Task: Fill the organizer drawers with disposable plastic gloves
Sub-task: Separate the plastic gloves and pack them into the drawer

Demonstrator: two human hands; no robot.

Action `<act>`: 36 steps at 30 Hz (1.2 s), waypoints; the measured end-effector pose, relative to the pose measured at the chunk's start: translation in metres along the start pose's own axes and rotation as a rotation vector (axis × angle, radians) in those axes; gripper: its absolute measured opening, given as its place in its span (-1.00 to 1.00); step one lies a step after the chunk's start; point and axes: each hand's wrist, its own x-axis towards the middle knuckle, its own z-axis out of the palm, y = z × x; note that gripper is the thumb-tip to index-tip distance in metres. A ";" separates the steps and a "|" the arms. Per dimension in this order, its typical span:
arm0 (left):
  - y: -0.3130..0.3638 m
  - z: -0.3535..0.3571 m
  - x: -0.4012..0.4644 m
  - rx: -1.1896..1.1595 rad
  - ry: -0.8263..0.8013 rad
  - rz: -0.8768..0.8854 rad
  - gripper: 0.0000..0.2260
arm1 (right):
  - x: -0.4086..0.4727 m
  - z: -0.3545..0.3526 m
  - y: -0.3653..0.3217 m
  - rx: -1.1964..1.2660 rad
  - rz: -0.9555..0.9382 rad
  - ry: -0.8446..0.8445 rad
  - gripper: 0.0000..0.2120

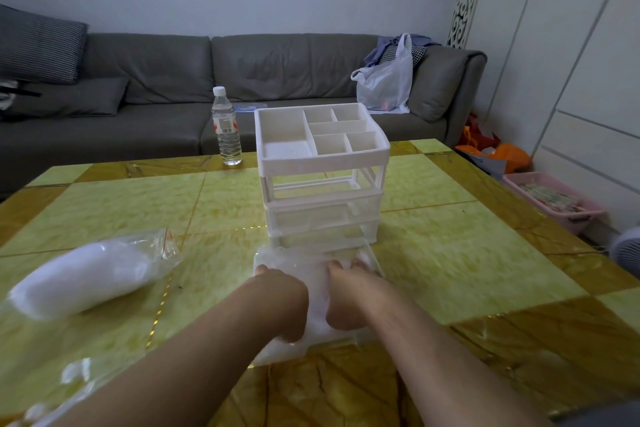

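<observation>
A white organizer [322, 177] with clear drawers stands at the table's middle, its top tray split into several empty compartments. In front of it lies a pulled-out clear drawer [372, 262] holding a wad of thin plastic gloves [317, 291]. My left hand [282, 298] and my right hand [349, 291] both press down into the gloves inside that drawer, fingers bent into the plastic. A clear bag of more white gloves [86, 276] lies on the table to the left.
A water bottle [227, 126] stands behind the organizer at the table's far edge. Crumpled clear plastic [74, 374] lies at the near left. A grey sofa [173, 87] with a white plastic bag [386, 80] runs behind; a pink basket [554, 199] and fan sit right.
</observation>
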 end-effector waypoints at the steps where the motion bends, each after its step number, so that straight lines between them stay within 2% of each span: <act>1: 0.000 -0.002 0.001 -0.023 -0.003 0.006 -0.89 | 0.001 0.000 0.000 0.003 -0.002 0.002 -0.11; 6: -0.004 -0.003 0.010 -0.084 -0.028 -0.025 -0.69 | -0.001 0.001 0.000 0.008 0.009 0.005 -0.08; 11: -0.015 -0.004 -0.006 -0.146 0.069 0.028 -0.69 | 0.000 0.003 0.000 0.034 0.005 0.015 -0.13; 14: -0.034 -0.006 -0.017 -0.316 0.071 0.042 -0.35 | 0.003 0.006 0.002 0.049 0.005 0.046 -0.23; 15: -0.038 -0.009 -0.020 -0.322 0.108 0.043 -0.33 | 0.004 0.007 0.002 0.056 0.011 0.053 -0.25; 18: -0.032 -0.011 -0.019 -0.272 0.335 0.131 -0.52 | 0.003 0.007 0.001 0.060 0.036 0.035 -0.20; 20: -0.018 -0.011 -0.016 -0.196 0.404 0.217 -0.60 | 0.006 0.010 -0.002 0.054 0.018 0.038 -0.17; 22: -0.008 -0.006 -0.008 -0.074 0.341 0.214 -0.55 | 0.008 0.011 -0.006 0.028 0.006 0.047 -0.13; 24: -0.004 -0.001 -0.001 0.009 0.239 0.139 -0.45 | 0.007 0.011 -0.006 0.030 0.023 0.044 -0.17; 28: -0.007 0.012 0.011 0.015 0.139 -0.003 -0.24 | 0.003 0.008 0.000 0.050 0.019 0.023 -0.20; 32: -0.011 0.021 0.012 -0.051 0.227 -0.002 -0.39 | 0.005 0.008 -0.002 0.034 0.022 0.022 -0.18; 36: -0.014 0.029 0.016 -0.050 0.245 0.032 -0.41 | 0.003 0.006 -0.004 0.004 0.020 0.035 -0.21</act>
